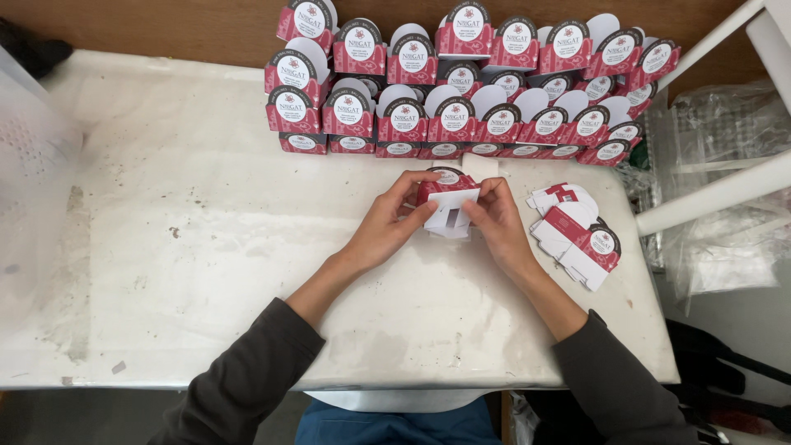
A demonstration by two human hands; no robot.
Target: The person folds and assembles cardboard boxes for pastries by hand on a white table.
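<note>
On a worn white table (206,247), both hands' fingers (412,188) grip 1 red-and-white carton (447,202).

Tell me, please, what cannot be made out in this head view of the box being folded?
- Box: its underside, hidden by the left hand and right hand.
- Flat blanks: their number, since they overlap.
- Stacked boxes: the rear rows, hidden behind the front rows.

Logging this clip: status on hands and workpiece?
Left hand and right hand both gripping red-and-white cardboard box. Flat box blanks right, folded boxes stacked behind. Nothing obstructing.
</note>
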